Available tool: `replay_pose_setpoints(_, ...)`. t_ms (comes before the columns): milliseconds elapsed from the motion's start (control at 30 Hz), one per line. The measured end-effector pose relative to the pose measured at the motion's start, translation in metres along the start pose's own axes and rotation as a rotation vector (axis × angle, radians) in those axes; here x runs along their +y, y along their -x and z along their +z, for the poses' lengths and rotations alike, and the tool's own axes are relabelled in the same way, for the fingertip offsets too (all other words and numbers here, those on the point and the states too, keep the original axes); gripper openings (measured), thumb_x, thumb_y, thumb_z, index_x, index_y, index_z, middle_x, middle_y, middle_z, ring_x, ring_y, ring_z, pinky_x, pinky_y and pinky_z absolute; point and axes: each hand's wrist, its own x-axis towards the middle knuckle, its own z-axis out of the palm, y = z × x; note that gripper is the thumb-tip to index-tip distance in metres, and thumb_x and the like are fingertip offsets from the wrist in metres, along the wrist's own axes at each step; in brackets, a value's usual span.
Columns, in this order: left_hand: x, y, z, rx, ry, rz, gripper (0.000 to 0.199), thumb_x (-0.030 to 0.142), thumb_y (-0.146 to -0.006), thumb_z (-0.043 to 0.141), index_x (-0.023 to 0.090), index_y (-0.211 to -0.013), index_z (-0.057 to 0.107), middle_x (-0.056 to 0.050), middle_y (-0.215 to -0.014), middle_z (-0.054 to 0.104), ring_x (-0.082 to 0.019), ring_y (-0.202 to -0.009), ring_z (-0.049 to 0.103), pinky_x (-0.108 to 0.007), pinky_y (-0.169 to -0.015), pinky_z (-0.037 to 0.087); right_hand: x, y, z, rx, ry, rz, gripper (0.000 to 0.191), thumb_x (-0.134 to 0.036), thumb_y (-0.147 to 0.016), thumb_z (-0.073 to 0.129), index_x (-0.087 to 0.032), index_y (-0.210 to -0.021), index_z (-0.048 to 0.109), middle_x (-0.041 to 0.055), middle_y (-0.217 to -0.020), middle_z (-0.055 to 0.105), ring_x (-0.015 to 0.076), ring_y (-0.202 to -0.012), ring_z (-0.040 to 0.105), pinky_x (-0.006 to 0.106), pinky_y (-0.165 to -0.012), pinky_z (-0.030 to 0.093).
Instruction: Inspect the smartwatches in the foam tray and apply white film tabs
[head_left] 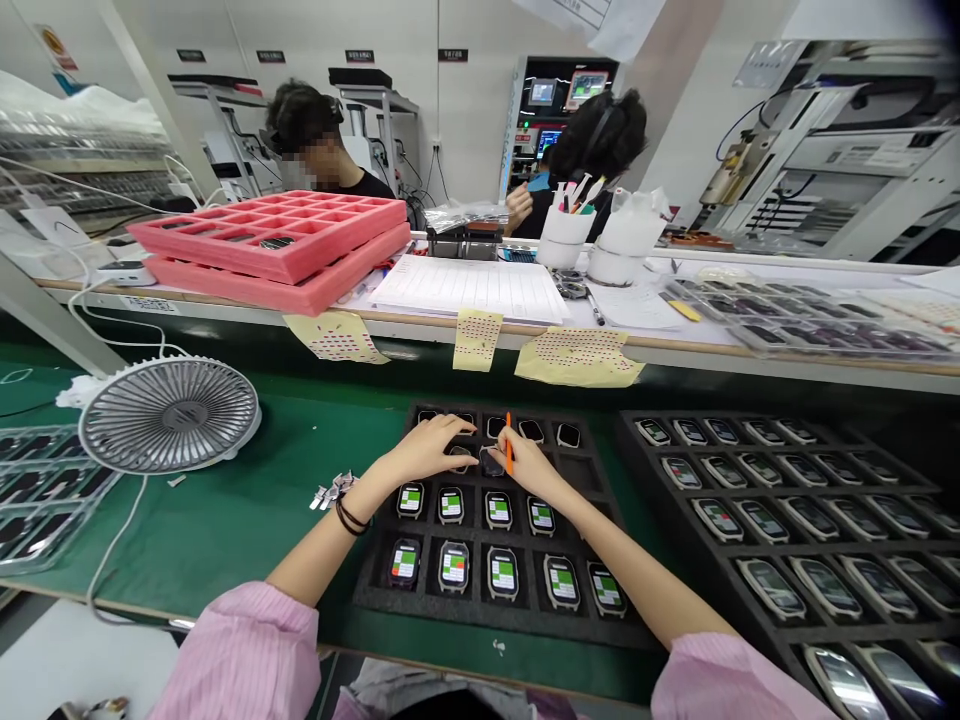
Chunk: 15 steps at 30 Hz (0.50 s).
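Observation:
A black foam tray (465, 608) lies in front of me, with rows of smartwatch bodies in its square pockets. Several watches in the two near rows, such as this lit watch (502, 573), show green and white screens. My right hand (531, 468) is closed around a thin orange stick (509, 443) held upright, its fingers at a dark-screened watch (491, 461) in the second row from the back. Just left of it, my left hand (429, 446) reaches over the tray, thumb and fingers apart around another watch (460, 458), which is partly hidden.
To the right stands a second black foam tray (637, 470) full of watches. On the left are a round grey fan (171, 415), small silvery pieces (335, 490) and a clear tray (52, 540). A shelf ahead carries pink foam trays (300, 262) and papers (469, 288). Two people sit beyond.

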Motion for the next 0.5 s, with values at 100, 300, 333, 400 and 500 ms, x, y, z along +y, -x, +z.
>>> replay_pose_setpoints(100, -0.002, 0.015, -0.01, -0.043, -0.041, -0.038, 0.042, 0.043, -0.09, 0.058, 0.018, -0.124, 0.055, -0.01, -0.125, 0.061, -0.029, -0.117, 0.056, -0.039, -0.094, 0.045, -0.005, 0.002, -0.006, -0.027, 0.067, 0.013, 0.029, -0.028, -0.081, 0.054, -0.026, -0.068, 0.028, -0.0075, -0.054, 0.04, 0.0147, -0.05, 0.043, 0.025, -0.055, 0.035)
replay_pose_setpoints(300, -0.004, 0.052, -0.019, -0.099, -0.183, -0.228, 0.024, 0.038, -0.094, 0.052, 0.018, -0.102, 0.063, -0.007, -0.105, 0.069, -0.025, -0.099, 0.064, -0.031, -0.08, 0.047, -0.033, 0.016, -0.021, 0.066, 0.214, -0.002, 0.023, -0.032, -0.088, 0.049, -0.025, -0.072, 0.034, 0.0027, -0.071, 0.053, 0.0221, -0.071, 0.054, 0.033, -0.072, 0.039)
replay_pose_setpoints(333, -0.002, 0.057, -0.018, -0.118, -0.213, -0.284, 0.023, 0.036, -0.095, 0.049, 0.018, -0.097, 0.063, -0.007, -0.098, 0.071, -0.024, -0.091, 0.066, -0.03, -0.076, 0.047, -0.039, 0.019, -0.019, 0.028, 0.214, -0.02, 0.019, -0.031, -0.09, 0.047, -0.024, -0.076, 0.037, 0.0041, -0.076, 0.056, 0.0221, -0.074, 0.055, 0.033, -0.073, 0.04)
replay_pose_setpoints(400, 0.004, 0.065, -0.013, -0.155, -0.27, -0.38, 0.023, 0.029, -0.097, 0.044, 0.015, -0.092, 0.063, -0.009, -0.088, 0.072, -0.024, -0.081, 0.068, -0.03, -0.069, 0.047, -0.052, 0.025, -0.009, -0.138, 0.199, -0.053, 0.004, -0.023, -0.091, 0.044, -0.022, -0.087, 0.044, 0.0056, -0.084, 0.062, 0.0205, -0.076, 0.059, 0.03, -0.073, 0.042)
replay_pose_setpoints(500, 0.015, 0.074, -0.001, -0.164, -0.327, -0.431, 0.022, 0.018, -0.096, 0.04, 0.01, -0.097, 0.061, -0.016, -0.09, 0.071, -0.029, -0.084, 0.068, -0.033, -0.069, 0.049, -0.063, 0.032, 0.014, -0.329, 0.217, -0.051, 0.019, -0.009, -0.086, 0.043, -0.018, -0.101, 0.05, 0.0096, -0.091, 0.066, 0.0211, -0.082, 0.063, 0.03, -0.076, 0.045)
